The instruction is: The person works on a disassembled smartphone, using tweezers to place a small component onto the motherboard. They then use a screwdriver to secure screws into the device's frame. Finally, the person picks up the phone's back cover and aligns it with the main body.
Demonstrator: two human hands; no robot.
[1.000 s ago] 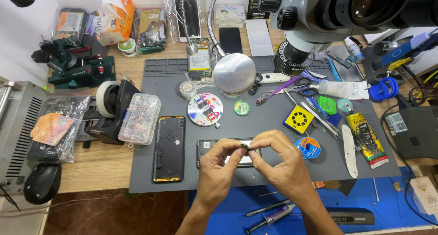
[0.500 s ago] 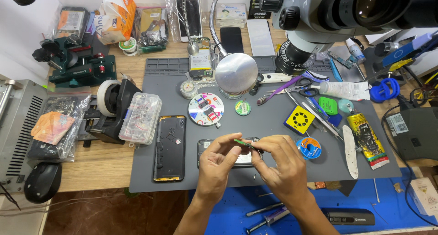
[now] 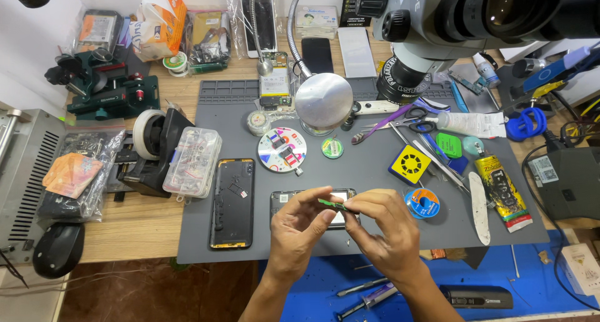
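Head view, as I watch it: my left hand (image 3: 300, 231) and right hand (image 3: 381, 231) meet above the grey mat (image 3: 375, 172); both sets of fingertips are pinched on a small green circuit board (image 3: 332, 204), held just over an opened phone (image 3: 315, 204); a phone back cover (image 3: 232, 202) lies to the left.

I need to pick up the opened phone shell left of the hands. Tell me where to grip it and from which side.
Grip the black phone shell across its two long edges, near the middle, coming straight down from above. It lies flat on the grey mat, long axis running away from the person, open side up. The clear parts box crowds its upper left edge, so a lower grip probably gives more finger room.
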